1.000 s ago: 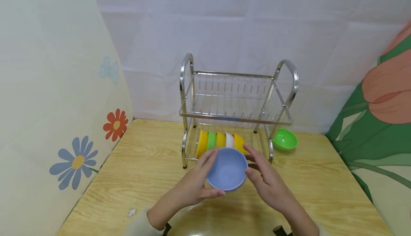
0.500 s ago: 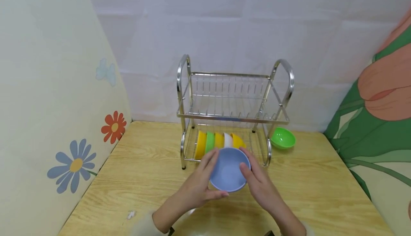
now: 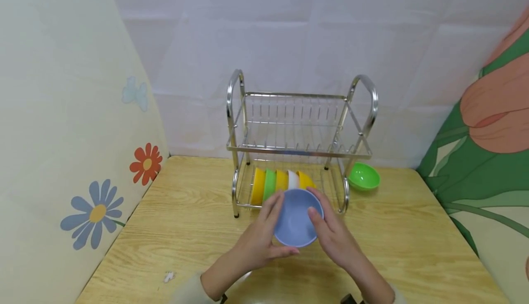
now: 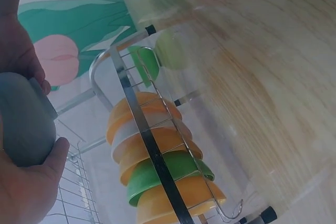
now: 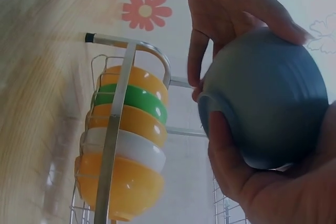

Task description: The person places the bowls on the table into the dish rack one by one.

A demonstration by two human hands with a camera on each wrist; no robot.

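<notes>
Both hands hold a light blue bowl (image 3: 298, 219) above the table, in front of the dish rack. Its hollow faces the head camera. Around the bowl's left side curves the left hand (image 3: 256, 239), its thumb by the lower rim. The right hand (image 3: 336, 237) grips the right side, thumb over the rim and fingers mostly hidden behind. The right wrist view shows the bowl's rounded underside (image 5: 268, 98) between the two hands. Behind it, yellow, green and white bowls (image 3: 258, 185) stand on edge in a row on the rack's lower tier.
A two-tier chrome dish rack (image 3: 299, 150) stands against the white backdrop. Right of it, a bright green bowl (image 3: 364, 177) lies on the wooden table (image 3: 198, 194). Flower-printed panels (image 3: 97, 213) flank both sides. A small white mark (image 3: 169, 276) shows near the table's front left.
The right hand has moved left and closed on the bowl's right rim, thumb now over the edge. The left hand and bowl have shifted slightly right. The head view has shifted a little.
</notes>
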